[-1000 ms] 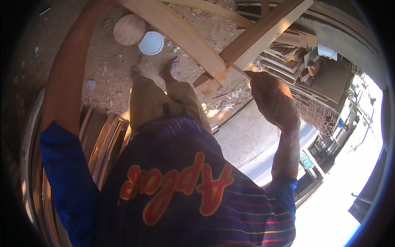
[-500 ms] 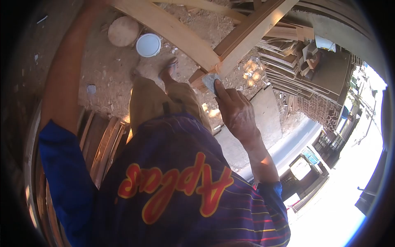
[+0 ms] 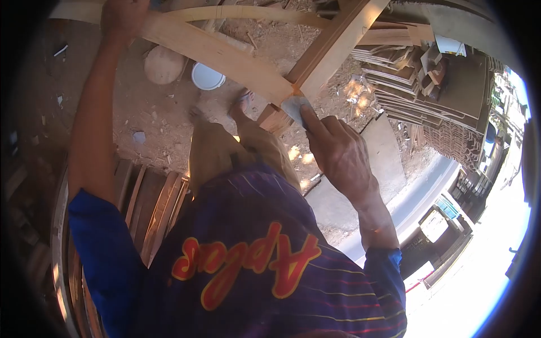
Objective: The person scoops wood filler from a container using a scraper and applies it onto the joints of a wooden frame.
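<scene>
My right hand (image 3: 341,152) pinches a flat grey piece (image 3: 294,108), like a scraper blade or folded sandpaper; which one I cannot tell. Its edge lies against the corner joint of a pale wooden frame (image 3: 225,55), beside an orange-brown patch (image 3: 297,89). At the top left my left hand (image 3: 125,19) is closed on the frame's long rail, though its fingertips are partly hidden. A second wooden bar (image 3: 338,48) meets that rail at the joint, with a darker groove along it.
A white bucket (image 3: 208,76) and a round wooden disc (image 3: 163,65) are on the dirt floor beyond my feet. Stacked boards (image 3: 445,96) stand at right. Timber planks (image 3: 155,211) lean at lower left, and a flat grey slab (image 3: 380,152) lies right of my legs.
The view has shifted, bringing more of my left hand into sight on the rail. My right hand still holds the grey piece at the joint, now tilted differently.
</scene>
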Demonstrator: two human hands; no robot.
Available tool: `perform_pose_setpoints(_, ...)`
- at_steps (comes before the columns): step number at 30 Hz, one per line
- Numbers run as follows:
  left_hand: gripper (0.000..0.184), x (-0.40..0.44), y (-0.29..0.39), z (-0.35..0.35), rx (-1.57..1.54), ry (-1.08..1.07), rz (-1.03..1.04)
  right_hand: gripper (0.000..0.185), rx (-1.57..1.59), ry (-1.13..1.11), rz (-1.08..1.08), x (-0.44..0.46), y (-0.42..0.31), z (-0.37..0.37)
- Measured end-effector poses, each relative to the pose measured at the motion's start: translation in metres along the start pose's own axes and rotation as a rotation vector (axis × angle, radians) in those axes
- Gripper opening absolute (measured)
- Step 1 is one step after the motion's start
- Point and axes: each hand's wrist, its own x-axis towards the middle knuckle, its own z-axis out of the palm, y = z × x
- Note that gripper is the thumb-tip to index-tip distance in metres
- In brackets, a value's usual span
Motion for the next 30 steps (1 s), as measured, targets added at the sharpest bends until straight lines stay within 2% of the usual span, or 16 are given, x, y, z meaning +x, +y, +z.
perform_pose_setpoints(1,0.043,0.000,-0.001,-0.003,0.008,-0.050,-0.040,0.045,0.007,0.010,0.006,-0.001,0.003,-0.001)
perform_pose_setpoints(2,0.042,0.001,-0.002,-0.004,0.019,-0.100,-0.081,0.046,0.001,-0.077,0.028,-0.003,0.005,-0.003)
perform_pose_setpoints(6,0.039,-0.004,0.007,-0.004,0.113,-0.096,-0.130,0.047,0.099,-0.260,0.068,-0.011,0.017,-0.028)
perform_pose_setpoints(8,0.037,-0.007,0.006,-0.004,0.034,-0.058,-0.062,0.046,0.208,-0.185,0.064,-0.008,0.034,-0.028)
perform_pose_setpoints(10,0.036,-0.008,0.013,-0.005,0.015,-0.046,-0.071,0.041,0.344,-0.033,0.158,0.000,0.050,-0.026)
perform_pose_setpoints(14,0.033,-0.007,0.017,-0.008,0.065,-0.044,-0.093,0.037,0.581,-0.037,0.294,0.015,0.074,-0.020)
perform_pose_setpoints(18,0.033,-0.006,0.013,-0.011,0.081,-0.094,-0.084,0.039,0.698,-0.051,0.302,0.027,0.090,-0.012)
perform_pose_setpoints(23,0.030,-0.006,0.014,-0.012,0.072,-0.077,-0.002,0.042,0.753,-0.104,0.320,0.046,0.101,-0.026)
perform_pose_setpoints(26,0.029,-0.006,0.018,-0.016,0.154,-0.114,-0.055,0.043,0.727,-0.149,0.316,0.060,0.103,-0.035)
perform_pose_setpoints(28,0.029,-0.007,0.007,-0.017,0.090,-0.115,-0.042,0.043,0.690,-0.177,0.302,0.068,0.104,-0.040)
perform_pose_setpoints(30,0.030,-0.007,-0.003,-0.016,0.027,-0.111,-0.025,0.041,0.611,-0.168,0.170,0.076,0.101,-0.043)
